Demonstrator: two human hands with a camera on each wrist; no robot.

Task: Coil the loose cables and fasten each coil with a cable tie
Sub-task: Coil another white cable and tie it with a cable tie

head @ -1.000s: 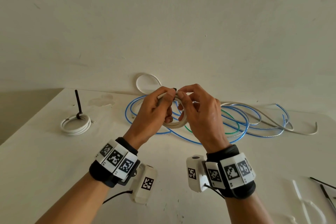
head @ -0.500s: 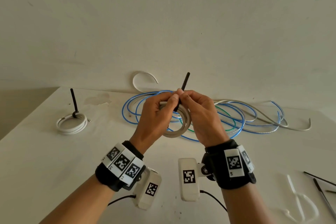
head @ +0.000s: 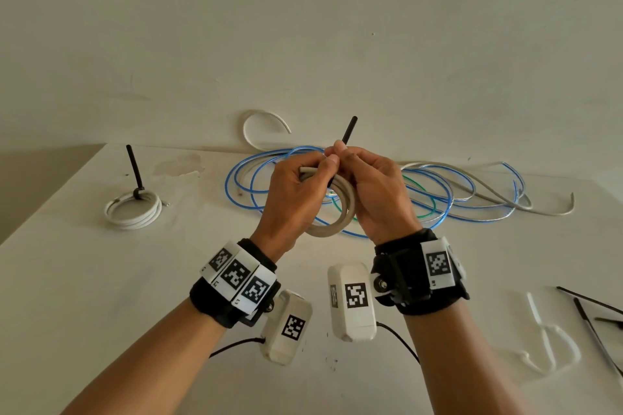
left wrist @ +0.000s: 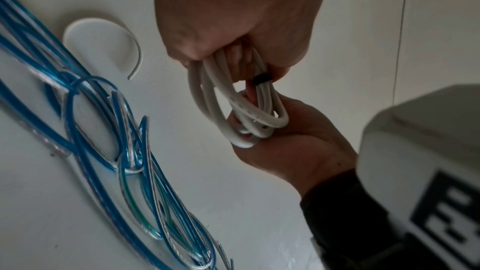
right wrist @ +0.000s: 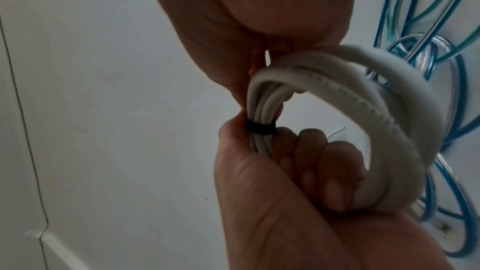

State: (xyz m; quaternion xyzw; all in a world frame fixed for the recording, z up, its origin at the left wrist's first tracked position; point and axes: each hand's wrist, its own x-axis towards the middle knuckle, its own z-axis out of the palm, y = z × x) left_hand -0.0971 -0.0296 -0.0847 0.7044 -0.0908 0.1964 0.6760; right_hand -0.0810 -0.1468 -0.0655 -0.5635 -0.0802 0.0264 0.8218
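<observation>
Above the table I hold a small grey-white cable coil [head: 337, 216] between both hands. My left hand [head: 322, 167] grips its top strands, fingers curled through the loop [right wrist: 319, 163]. A black cable tie [right wrist: 259, 128] is cinched round the strands, also seen as a band [left wrist: 261, 79] in the left wrist view. Its tail [head: 349, 130] sticks up and away from the hands. My right hand [head: 340, 153] pinches that tail between thumb and forefinger, right next to the left thumb. The tie's head is hidden by the fingers.
A tied white coil [head: 133, 209] with an upright black tie tail lies at the left. Loose blue, green and grey cables [head: 435, 199] sprawl behind my hands, and a white cable piece [head: 263, 118] lies by the wall. Spare black ties [head: 593, 323] and white ties [head: 546, 344] lie at the right.
The black tie tail, barely showing a second ago, now stands well clear above my fingers. My right hand has turned, thumb side up, and pinches it; the coil hangs more upright.
</observation>
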